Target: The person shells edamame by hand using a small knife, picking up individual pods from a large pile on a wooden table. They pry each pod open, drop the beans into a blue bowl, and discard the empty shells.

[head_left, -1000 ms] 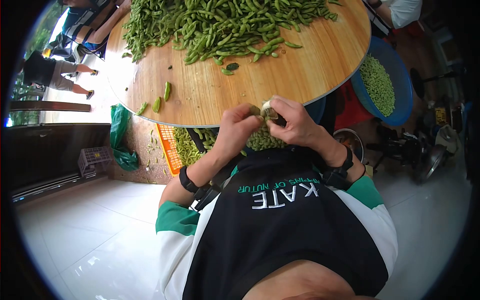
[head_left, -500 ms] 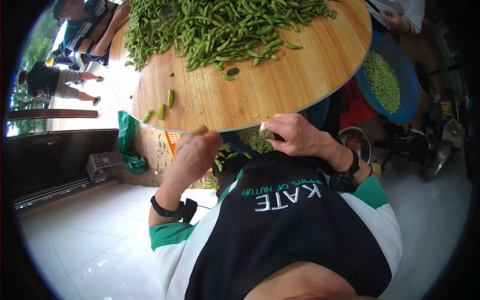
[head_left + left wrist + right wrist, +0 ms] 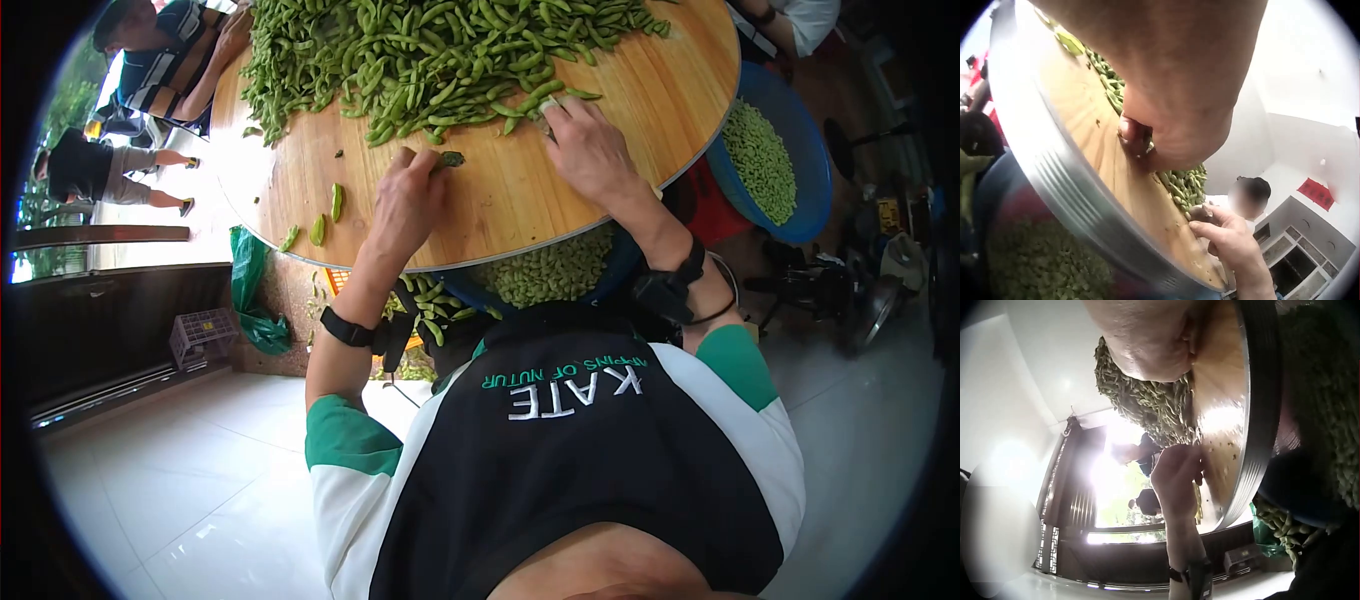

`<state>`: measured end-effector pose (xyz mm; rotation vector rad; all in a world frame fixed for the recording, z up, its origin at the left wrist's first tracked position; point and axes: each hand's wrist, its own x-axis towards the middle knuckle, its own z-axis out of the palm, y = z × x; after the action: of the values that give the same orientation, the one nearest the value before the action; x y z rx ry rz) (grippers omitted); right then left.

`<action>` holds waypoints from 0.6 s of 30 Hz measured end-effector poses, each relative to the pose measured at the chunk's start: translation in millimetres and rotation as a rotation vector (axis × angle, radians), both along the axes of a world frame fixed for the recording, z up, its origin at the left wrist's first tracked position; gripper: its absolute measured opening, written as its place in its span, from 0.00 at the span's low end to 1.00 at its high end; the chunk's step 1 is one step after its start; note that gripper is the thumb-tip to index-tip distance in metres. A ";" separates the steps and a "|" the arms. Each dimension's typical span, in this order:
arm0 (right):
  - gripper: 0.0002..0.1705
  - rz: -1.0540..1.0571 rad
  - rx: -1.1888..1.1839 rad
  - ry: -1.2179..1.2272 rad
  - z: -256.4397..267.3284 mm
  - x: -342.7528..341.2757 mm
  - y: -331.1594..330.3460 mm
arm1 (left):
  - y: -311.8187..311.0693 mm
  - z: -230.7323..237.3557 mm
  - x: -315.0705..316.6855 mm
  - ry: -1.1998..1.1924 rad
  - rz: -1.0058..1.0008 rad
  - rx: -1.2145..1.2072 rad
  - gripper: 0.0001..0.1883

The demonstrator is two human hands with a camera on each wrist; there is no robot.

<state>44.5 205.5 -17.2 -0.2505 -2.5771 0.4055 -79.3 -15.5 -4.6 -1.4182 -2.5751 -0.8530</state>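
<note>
On the round wooden table lies a heap of green pods. My left hand is over the tabletop, its bent fingertips against a small dark leaf; whether they pinch it I cannot tell. My right hand reaches the heap's near edge, a pale wrap on one digit. In the left wrist view the right hand has thumb and forefinger apart beside the pods. The right wrist view shows the left hand low over the wood. Beneath the table edge is a bowl of shelled beans.
Loose pods lie at the table's left. A blue basin of beans stands right of the table. Below the left edge are an orange crate, a green bag and more pods. Other people sit at the table's far corners.
Both hands have moved up from the near edge onto the tabletop: the right one to the heap, the left one to the dark leaf. More of the bean bowl is uncovered.
</note>
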 end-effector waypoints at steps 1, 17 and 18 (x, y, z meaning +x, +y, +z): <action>0.14 0.004 -0.001 0.000 0.4 -2.6 -1.1 | -4.9 -2.7 -3.2 -0.009 0.019 -0.002 0.07; 0.11 0.328 -1.609 -0.327 13.9 71.4 -39.1 | -0.2 12.9 63.5 -1.014 0.015 0.519 0.04; 0.11 0.326 -1.610 -0.330 14.8 73.0 -42.8 | 1.5 12.8 69.2 -1.075 -0.003 0.532 0.04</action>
<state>117.5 162.7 -2.3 -0.4235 -1.8881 2.6113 -10.1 -14.0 8.2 -0.8955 -2.4809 -2.5975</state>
